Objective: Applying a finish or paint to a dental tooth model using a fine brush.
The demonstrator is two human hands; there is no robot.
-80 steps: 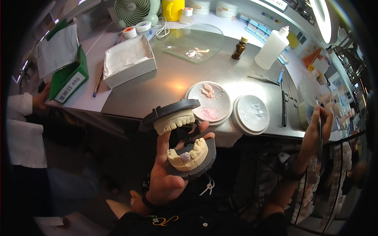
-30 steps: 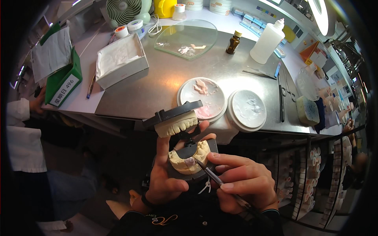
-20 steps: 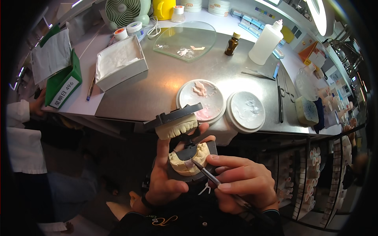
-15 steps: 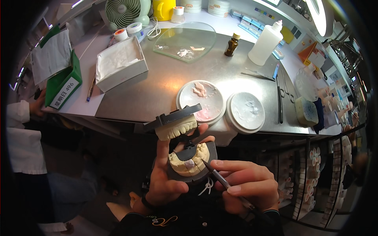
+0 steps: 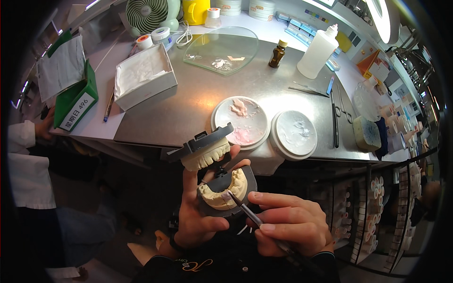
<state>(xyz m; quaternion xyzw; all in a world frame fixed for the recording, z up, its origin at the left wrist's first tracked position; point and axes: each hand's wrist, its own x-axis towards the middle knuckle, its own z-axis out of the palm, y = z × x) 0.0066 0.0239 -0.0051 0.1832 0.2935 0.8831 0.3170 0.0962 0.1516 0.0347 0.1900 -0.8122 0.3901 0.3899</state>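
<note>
Resting in the left hand [image 5: 198, 222] at the near centre, a hinged dark-grey plastic frame [image 5: 188, 150] is held gaping, with the hinge side away from the body. The frame is gripped from behind: the thumb is set apart in front, fingers show between the two halves, and how tightly they are closed cannot be told. A cream plaster upper tooth cast [image 5: 206, 158] is carried on the far, tilted half; a cream horseshoe-shaped lower tooth cast [image 5: 218, 202] is carried on the near half. In its front row a small pale-lilac tooth [image 5: 225, 195] is set. By the right hand [image 5: 295, 224], whose fingertips are clamped together round the shaft, a slim pointed metal-collared tool [image 5: 252, 217] is held, its dark tip apparently touching that tooth.

Should the right hand slip or the frame be rocked, the lilac surface could be gouged or smeared; if the left grip were loosened, the upper half might swing onto the tool.

Beyond, at the near edge of a brushed steel worktop [image 5: 165, 106], a round white dish smeared with pink paste [image 5: 217, 129] is placed left of a smaller white dish of pale paste [image 5: 286, 125]. Farther off, a white cardboard box [image 5: 148, 92] is seen left, a clear glass slab [image 5: 236, 41] centre, and an amber glass bottle [image 5: 277, 56] right.
</note>
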